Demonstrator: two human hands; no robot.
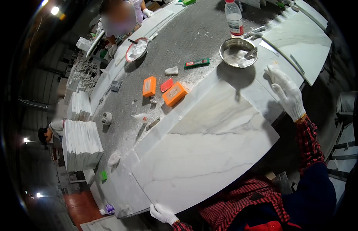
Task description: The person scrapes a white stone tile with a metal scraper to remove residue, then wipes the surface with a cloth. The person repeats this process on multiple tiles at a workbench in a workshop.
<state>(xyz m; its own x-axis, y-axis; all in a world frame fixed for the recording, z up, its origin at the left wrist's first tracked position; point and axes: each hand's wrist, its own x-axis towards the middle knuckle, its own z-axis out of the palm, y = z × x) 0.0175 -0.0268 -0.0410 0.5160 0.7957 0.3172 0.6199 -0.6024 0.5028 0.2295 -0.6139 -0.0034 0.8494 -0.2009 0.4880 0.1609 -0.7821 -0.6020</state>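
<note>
A large white marble slab with grey veins lies on the worktable in front of me. My left hand, in a white knit glove, is at the slab's near left corner, its fingers closed on the edge. My right hand, gloved too, is off the slab's right end beside a pale board; its fingers are stretched and apart, and it holds nothing. Just left of that hand stands a steel bowl with white paste and a scraper in it.
Beyond the slab are orange boxes, a green box, a small white bottle and a water bottle. A red-rimmed bowl sits near another person. Stacked white tiles stand at left, a curved strip at right.
</note>
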